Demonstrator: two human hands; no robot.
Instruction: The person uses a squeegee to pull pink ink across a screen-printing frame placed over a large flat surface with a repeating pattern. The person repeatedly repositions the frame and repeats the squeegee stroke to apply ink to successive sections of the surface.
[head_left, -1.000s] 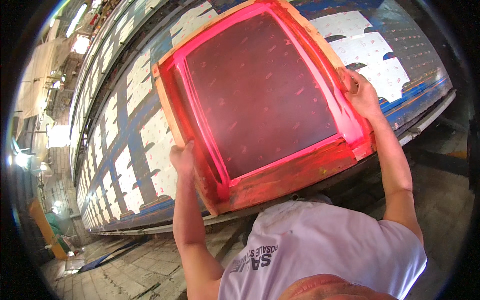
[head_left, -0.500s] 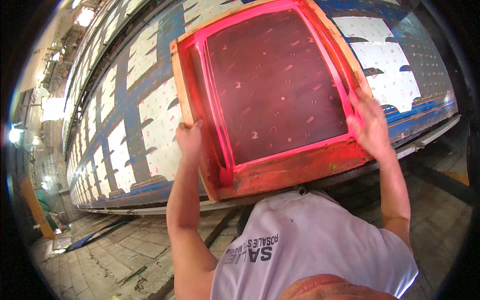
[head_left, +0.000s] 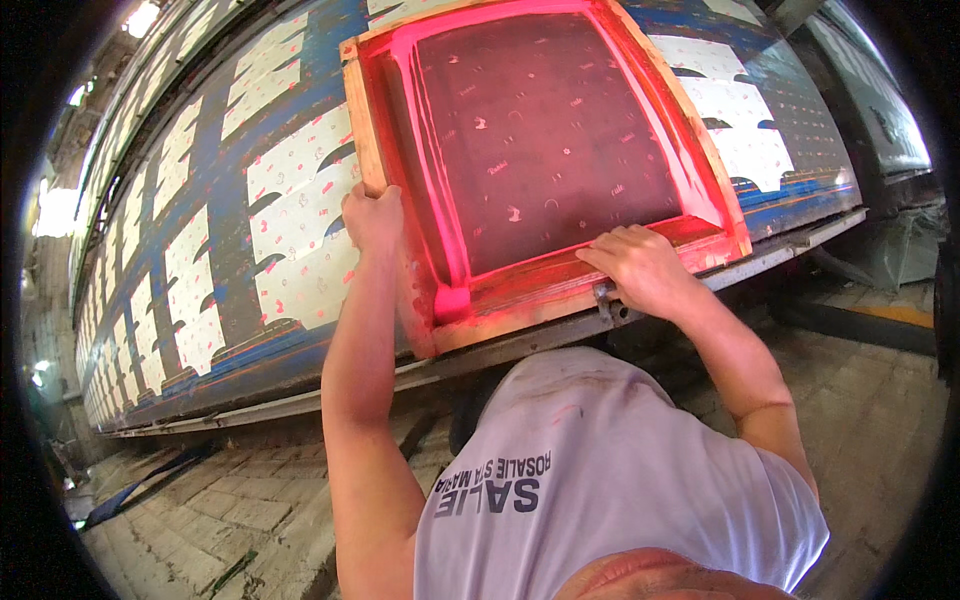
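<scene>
A wooden screen-printing frame [head_left: 361, 115] lies over the long table in front of me, stained red and pink. Its dark mesh [head_left: 545, 140] shows small light motifs. Thick pink ink [head_left: 430, 170] runs in a band down the inner left side and also lines the other edges. My left hand [head_left: 374, 218] is closed around the frame's left rail. At the near rail, right of its middle, my right hand [head_left: 642, 268] has its fingers curled over the wood, beside a small metal fitting [head_left: 604, 298] on the table edge.
White cut pieces with small pink prints [head_left: 300, 225] lie in rows to the left on the blue-and-dark tabletop [head_left: 225, 325]. More white pieces [head_left: 735, 130] lie right of the frame. A metal rail [head_left: 460, 362] edges the table above a paved floor [head_left: 225, 505].
My right hand has gone from the frame's right rail to its near rail. My left hand stays on the left rail. The view has shifted along the table.
</scene>
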